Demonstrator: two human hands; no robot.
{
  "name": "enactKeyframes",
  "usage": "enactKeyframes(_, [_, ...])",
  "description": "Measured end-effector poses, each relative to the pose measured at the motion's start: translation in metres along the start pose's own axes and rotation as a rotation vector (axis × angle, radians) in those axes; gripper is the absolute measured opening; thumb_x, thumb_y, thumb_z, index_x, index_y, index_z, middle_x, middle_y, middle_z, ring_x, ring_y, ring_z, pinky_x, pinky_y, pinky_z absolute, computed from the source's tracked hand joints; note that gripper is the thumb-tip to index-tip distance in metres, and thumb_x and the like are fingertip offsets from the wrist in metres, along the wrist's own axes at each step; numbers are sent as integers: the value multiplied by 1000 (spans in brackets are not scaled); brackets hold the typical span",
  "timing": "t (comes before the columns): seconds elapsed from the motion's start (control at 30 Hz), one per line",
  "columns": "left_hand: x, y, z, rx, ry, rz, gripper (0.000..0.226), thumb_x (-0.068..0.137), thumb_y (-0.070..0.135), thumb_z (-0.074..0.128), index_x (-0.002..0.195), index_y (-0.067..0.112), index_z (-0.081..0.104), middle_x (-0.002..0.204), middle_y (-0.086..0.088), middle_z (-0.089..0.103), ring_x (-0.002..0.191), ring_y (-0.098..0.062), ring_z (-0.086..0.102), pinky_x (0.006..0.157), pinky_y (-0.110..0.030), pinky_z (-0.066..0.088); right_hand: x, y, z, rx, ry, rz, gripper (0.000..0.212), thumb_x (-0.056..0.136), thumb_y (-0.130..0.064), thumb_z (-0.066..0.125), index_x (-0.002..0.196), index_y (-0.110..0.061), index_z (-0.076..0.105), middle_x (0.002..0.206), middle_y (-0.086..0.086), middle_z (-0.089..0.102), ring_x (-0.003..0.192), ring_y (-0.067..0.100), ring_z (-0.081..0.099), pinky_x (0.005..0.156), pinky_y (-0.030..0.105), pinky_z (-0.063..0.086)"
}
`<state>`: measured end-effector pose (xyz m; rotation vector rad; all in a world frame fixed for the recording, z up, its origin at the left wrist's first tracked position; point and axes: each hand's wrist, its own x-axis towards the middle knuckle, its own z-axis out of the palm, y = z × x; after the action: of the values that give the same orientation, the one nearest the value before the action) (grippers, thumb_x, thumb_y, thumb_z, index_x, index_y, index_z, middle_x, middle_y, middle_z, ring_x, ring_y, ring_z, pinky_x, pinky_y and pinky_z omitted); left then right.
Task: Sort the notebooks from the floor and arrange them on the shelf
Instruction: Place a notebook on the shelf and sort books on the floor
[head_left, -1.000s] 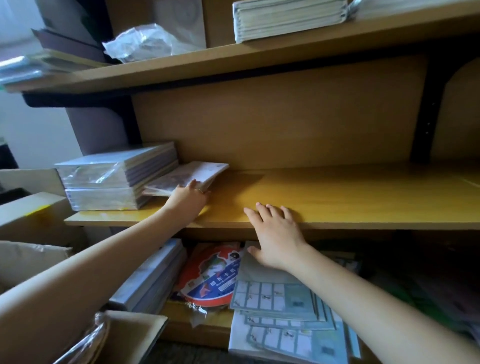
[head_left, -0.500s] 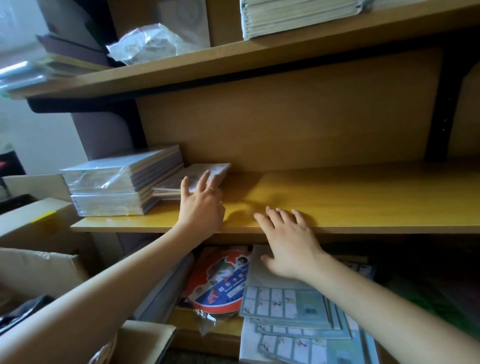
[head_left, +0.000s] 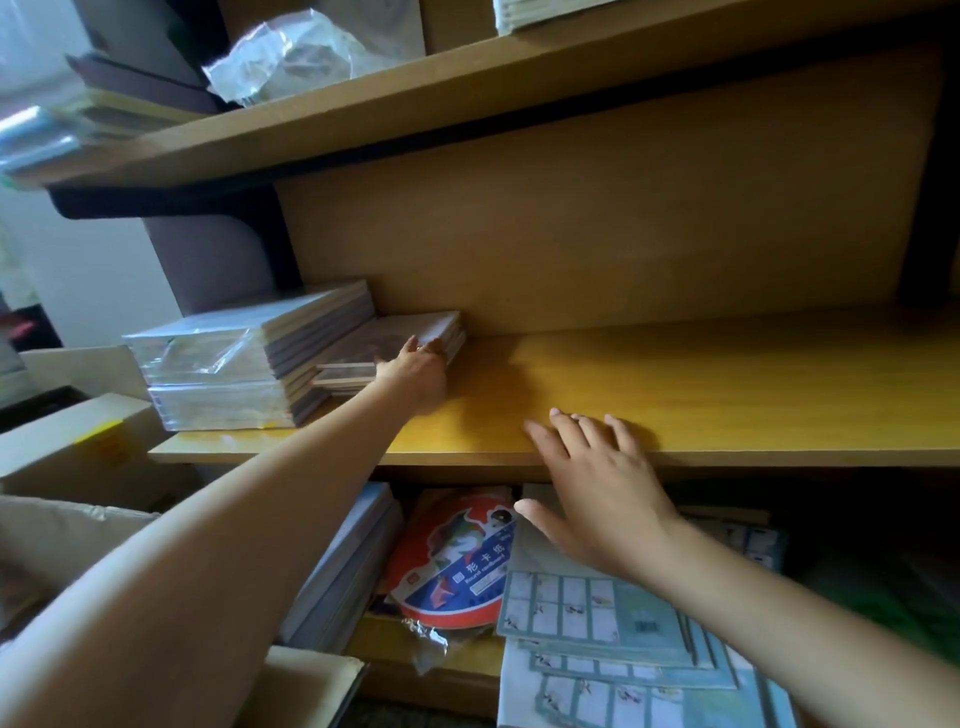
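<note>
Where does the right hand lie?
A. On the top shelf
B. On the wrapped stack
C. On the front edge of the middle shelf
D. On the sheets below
C: the right hand lies flat and empty, with its fingers spread on the front edge of the middle shelf.
</note>
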<state>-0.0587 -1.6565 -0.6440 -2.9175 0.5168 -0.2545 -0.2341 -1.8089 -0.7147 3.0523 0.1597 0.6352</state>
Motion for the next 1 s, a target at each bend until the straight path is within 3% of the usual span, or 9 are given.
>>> enactKeyframes(0.13, [-44,32,16,-46,315,-21,53,90,19,44,142,18,32,157,-13,-2,145,-29,-7,111,-64,5,0,6,15,-12,170,-38,69,70,-53,69,126,-14,57,124,12,62,112,28,60,94,47,45])
enactKeyframes(0.27, [-92,65,31,-361,622,158,42,82,20,45,123,13,48,143,-17,30,133,-34,24,111,-56,16,-7,17,30,136,399,-227,44,81,-30,52,121,-12,56,122,7,57,114,23,51,102,37,30])
enactKeyframes(0.4, [-158,100,76,-639,656,310,42,84,21,41,126,16,41,134,-7,29,124,-25,29,109,-39,17,-62,21,64,449,376,-410,29,83,-15,47,111,-12,53,119,3,48,112,21,46,104,28,27])
enactKeyframes(0.47, [-192,115,118,-644,482,304,45,85,30,38,128,19,31,132,-3,24,124,-22,25,106,-35,13,-105,23,102,540,106,-415,27,79,-10,48,104,-15,55,110,1,52,102,19,50,91,23,33])
enactKeyframes(0.53, [-226,123,163,-571,83,177,56,83,43,27,134,20,23,140,-3,18,134,-24,18,108,-39,7,-142,21,131,605,-204,-332,29,73,-7,50,99,-18,54,98,0,58,92,19,55,79,23,37])
enactKeyframes(0.6, [-263,128,209,-462,-438,-18,71,87,49,37,145,17,11,153,-8,4,143,-29,5,115,-45,4,-181,14,157,730,-465,-61,28,74,-3,51,93,-23,57,92,-4,60,88,14,57,75,22,37])
enactKeyframes(0.67, [-302,121,240,-338,-743,-158,92,86,49,56,149,13,-2,156,-13,-10,144,-33,-1,117,-46,9,-210,7,176,916,-677,222,29,80,1,49,85,-27,57,90,-5,62,90,14,58,78,26,42])
enactKeyframes(0.83, [-341,103,265,-326,-861,-194,112,83,53,61,145,8,-21,153,-19,-24,142,-39,-12,115,-51,10,-247,-20,185,1063,-1101,581,19,89,-2,51,101,-13,60,85,12,64,65,13,58,59,24,46])
enactKeyframes(1.0, [-317,96,263,-527,-957,-380,155,32,57,91,149,8,1,151,-20,21,136,-35,30,111,-42,31,-268,-46,171,1252,-1342,841,15,93,-20,47,82,-18,56,86,-1,58,69,8,53,61,19,41])
